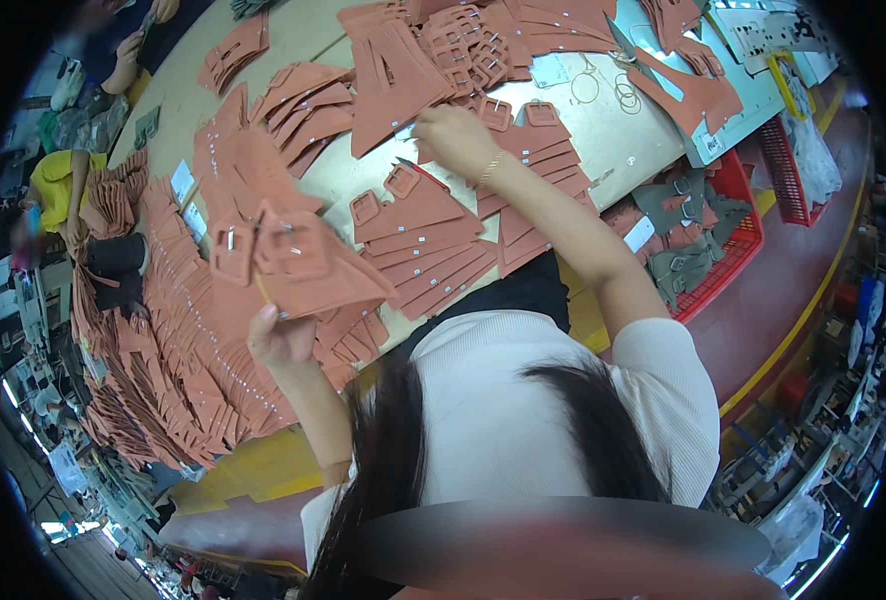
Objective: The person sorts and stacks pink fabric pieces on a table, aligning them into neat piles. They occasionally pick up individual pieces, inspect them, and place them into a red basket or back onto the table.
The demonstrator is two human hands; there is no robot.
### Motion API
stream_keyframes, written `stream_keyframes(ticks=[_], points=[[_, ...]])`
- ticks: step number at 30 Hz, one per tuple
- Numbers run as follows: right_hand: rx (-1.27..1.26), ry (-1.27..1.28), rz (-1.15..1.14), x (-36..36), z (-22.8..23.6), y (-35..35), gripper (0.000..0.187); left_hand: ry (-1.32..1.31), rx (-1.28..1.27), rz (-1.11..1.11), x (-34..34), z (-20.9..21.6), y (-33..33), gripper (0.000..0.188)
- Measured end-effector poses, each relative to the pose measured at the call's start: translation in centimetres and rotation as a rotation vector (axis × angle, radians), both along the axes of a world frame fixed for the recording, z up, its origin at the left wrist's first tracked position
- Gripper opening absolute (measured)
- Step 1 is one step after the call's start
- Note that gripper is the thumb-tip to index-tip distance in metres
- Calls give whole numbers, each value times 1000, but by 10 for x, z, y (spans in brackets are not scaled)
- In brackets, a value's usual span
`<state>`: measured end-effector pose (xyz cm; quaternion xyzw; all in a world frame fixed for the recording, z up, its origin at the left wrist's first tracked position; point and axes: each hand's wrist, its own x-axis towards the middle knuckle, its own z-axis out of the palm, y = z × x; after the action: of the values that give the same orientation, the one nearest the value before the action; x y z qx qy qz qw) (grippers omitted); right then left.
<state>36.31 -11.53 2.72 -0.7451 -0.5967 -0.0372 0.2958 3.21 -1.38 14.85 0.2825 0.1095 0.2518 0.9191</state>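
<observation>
My left hand [285,340] grips a terracotta fabric piece [333,280] with covered square buckles, raised above the table; its thumb lies on top. Further right, my right hand [458,142] reaches over the table with curled fingers, close to a large flat terracotta piece [388,85]. Whether anything small is pinched there is hidden. Below that hand lies a fanned stack of buckled pieces [418,235] with small white tags. Another fanned stack [543,150] lies partly under my right forearm. A thin dark pointed thing [405,163] rests at the top of the nearer stack.
Overlapping terracotta pieces [178,330] cover the table's left side. Loose thin rings [626,95] and a paper slip [551,70] lie at the far right. A red crate [728,255] of grey and terracotta pieces stands right. A person in yellow [53,185] is at far left.
</observation>
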Motion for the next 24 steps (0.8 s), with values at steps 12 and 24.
stream_keyframes(ticks=[12,24], points=[[-302,-530,155,-17,-24,44,14,227,-79,407,-58,-21,7,67],[-124,-504,114,-4,-27,40,13,347,-7,356,-22,-17,2,66]])
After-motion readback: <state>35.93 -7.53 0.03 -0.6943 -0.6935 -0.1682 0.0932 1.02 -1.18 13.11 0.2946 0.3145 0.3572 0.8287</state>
